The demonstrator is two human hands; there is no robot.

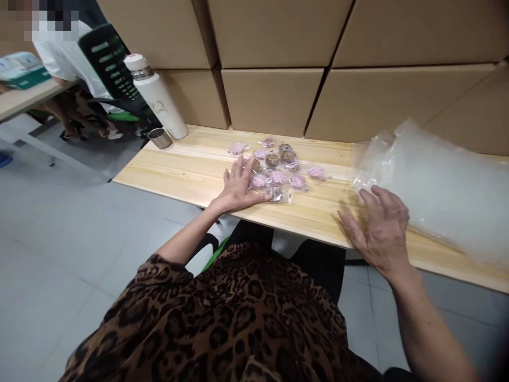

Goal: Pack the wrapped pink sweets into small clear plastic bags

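Observation:
Several small clear-wrapped pieces lie in a loose cluster on the wooden table (191, 164). Some are pink, like this pink wrapped piece (317, 172); others are brown, like this brown wrapped piece (272, 160). They look like wrapped sweets or biscuits. My left hand (238, 188) rests with fingers spread at the cluster's near left side, its thumb along the front pieces. My right hand (377, 223) is above the table's front edge, fingers apart and nothing visible in it. Just beyond it lies a big stack of clear plastic bags (449, 196).
Stacked cardboard boxes (272, 101) form a wall along the table's back. A white thermos bottle (163, 103) and a metal cup (160, 138) stand at the left end. Farther left, a person (85, 69) in white sits by another table (35, 98).

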